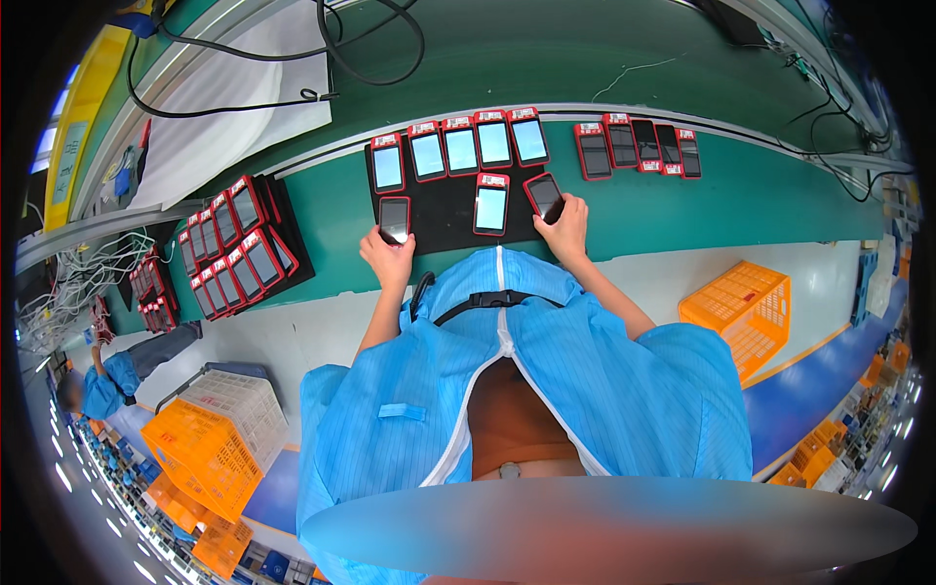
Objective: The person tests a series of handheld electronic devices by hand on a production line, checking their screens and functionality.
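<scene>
My left hand [388, 255] is closed on the near end of a red-edged handheld device [395, 218] with a dark screen, at the left of a black mat [439, 219]. In my right hand [565, 232] is another red handheld device [543, 195], its dark screen tilted at the mat's right edge. Between them lies a lit handheld device [490, 207], touched by neither hand. Behind it, several more lit devices [460, 148] stand side by side in a row along the mat's far edge.
Several dark-screened devices [639, 146] lie right of the mat on the green bench [731, 210]. More fill a black tray [239, 249] at left. Cables [370, 73] hang above. Orange crates [741, 312] stand on the floor at both sides; a co-worker [112, 380] is far left.
</scene>
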`<state>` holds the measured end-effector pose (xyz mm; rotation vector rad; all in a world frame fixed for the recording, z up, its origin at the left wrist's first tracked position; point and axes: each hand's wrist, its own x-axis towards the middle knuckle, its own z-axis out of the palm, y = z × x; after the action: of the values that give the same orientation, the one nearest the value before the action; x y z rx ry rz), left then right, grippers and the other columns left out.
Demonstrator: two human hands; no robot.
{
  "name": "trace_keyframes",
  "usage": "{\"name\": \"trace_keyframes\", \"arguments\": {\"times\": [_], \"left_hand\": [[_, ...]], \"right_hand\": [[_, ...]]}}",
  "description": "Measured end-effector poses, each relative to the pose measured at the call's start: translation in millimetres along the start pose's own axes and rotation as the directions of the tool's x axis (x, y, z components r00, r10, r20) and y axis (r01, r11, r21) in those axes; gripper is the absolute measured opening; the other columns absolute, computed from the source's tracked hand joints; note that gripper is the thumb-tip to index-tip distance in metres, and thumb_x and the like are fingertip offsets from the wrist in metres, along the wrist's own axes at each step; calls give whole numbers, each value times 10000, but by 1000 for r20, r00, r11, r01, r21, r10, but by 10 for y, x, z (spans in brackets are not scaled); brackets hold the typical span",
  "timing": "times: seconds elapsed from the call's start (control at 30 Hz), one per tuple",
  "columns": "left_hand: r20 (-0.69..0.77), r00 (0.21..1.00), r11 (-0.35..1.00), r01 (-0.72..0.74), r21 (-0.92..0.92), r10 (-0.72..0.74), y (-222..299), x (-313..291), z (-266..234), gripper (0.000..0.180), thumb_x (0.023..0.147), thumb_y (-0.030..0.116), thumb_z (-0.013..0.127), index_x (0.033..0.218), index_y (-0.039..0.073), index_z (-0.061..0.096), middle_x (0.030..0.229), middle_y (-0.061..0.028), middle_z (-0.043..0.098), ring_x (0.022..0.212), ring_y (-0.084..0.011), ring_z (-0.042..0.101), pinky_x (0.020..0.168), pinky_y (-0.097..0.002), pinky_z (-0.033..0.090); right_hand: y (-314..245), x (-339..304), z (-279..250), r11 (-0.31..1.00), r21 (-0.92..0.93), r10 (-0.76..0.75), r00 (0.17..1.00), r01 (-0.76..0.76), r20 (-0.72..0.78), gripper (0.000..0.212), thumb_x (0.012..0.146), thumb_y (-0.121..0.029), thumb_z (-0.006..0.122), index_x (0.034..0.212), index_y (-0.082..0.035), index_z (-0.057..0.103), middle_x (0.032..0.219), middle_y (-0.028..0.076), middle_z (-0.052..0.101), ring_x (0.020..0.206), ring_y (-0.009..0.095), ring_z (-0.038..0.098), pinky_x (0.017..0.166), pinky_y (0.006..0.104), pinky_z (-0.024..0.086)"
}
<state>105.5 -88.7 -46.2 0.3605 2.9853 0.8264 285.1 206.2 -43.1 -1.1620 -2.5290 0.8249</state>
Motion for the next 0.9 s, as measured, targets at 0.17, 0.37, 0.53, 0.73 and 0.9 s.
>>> {"name": "trace_keyframes", "arguments": {"times": [0.17,0.37,0.53,0.73,0.9], "left_hand": [[0,1000,998,31,-59,-31,16,1,3,756,695,313,837,1288,-13,498,1166,-221,503,1126,-398,443,986,-487,373],[-60,998,996,32,-87,-37,51,-63,32,740,702,295,831,1279,-24,497,1164,-224,500,1120,-405,437,982,-491,376],[-90,995,998,45,34,-42,212,2,36,693,722,346,810,1220,-41,522,1135,-218,517,1082,-410,471,944,-496,406],[-101,994,988,49,144,-34,272,49,19,666,721,413,777,1171,-19,545,1097,-189,528,1050,-386,501,893,-500,429],[-101,994,978,62,199,-42,359,66,-9,649,695,409,786,1117,-31,563,1055,-186,536,1031,-390,520,871,-494,449]], "right_hand": [[37,-14,21,999,33,-31,999,32,-26,718,644,-269,849,1195,30,500,1137,189,515,1091,358,484,958,438,414],[47,-22,38,997,67,-32,998,35,-47,727,641,-277,854,1202,15,496,1147,186,506,1094,355,485,959,439,410],[62,-21,43,998,44,-40,998,42,-46,725,643,-275,854,1198,19,493,1148,186,504,1094,355,485,959,442,410],[32,-15,36,997,61,-42,998,45,-51,699,647,-270,847,1177,26,500,1134,185,508,1090,356,486,954,441,412],[52,0,37,996,68,-58,996,62,-67,674,642,-259,842,1153,26,507,1120,180,510,1080,351,489,950,435,416]]}}
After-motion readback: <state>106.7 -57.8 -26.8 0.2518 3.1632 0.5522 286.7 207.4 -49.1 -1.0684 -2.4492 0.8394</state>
